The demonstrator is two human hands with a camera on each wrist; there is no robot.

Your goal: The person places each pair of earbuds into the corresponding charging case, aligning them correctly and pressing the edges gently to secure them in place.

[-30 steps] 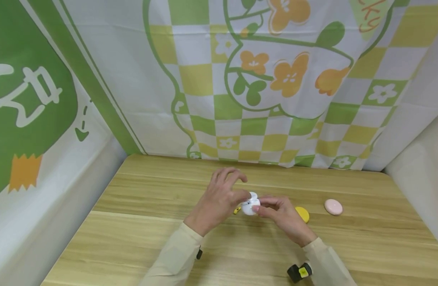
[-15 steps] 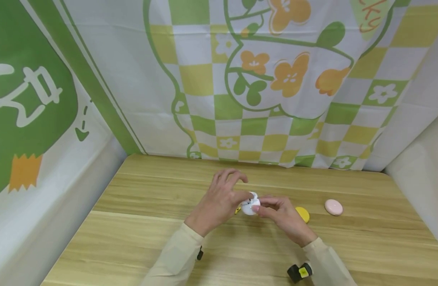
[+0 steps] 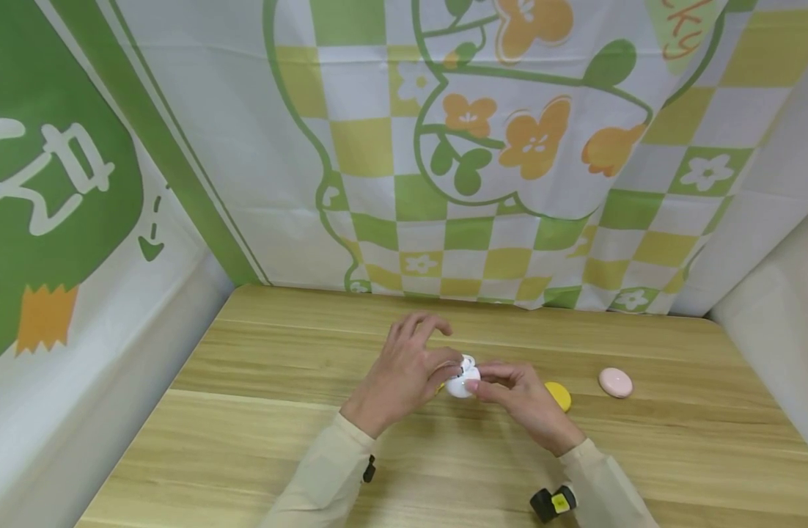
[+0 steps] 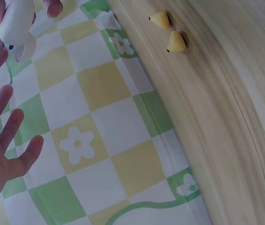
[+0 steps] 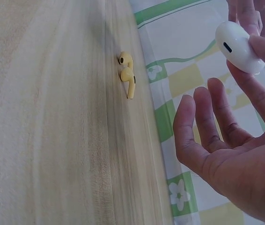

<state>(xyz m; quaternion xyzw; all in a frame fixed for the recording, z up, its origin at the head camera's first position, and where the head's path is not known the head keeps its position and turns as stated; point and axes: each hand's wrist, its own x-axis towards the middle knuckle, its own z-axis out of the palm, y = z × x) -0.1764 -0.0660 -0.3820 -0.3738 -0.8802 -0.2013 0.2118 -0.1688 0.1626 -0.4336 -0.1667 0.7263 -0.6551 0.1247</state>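
My right hand [image 3: 528, 407] holds a white earbud charging case [image 3: 462, 386] between thumb and fingers, raised off the table, its lid up. In the right wrist view the rounded case [image 5: 235, 44] shows a dark slot. My left hand [image 3: 400, 378] reaches the case's opening, with thumb and index finger pinching what looks like a white earbud, mostly hidden by the fingertips. A dark spot shows beside them in the left wrist view. The other left fingers [image 4: 18, 133] are spread. Two yellow earbuds [image 5: 128, 79] lie on the table below the hands, nearly covered in the head view.
A yellow round case [image 3: 559, 397] lies just beyond the right hand. Farther right is a pink round case [image 3: 616, 382]. The wooden table [image 3: 245, 440] meets a checked, flowered cloth [image 3: 463, 249] at the back. Both wrists wear small black cameras.
The left thumb and index finger have shifted slightly and drawn together at the case's opening. The right hand and case stay nearly still.
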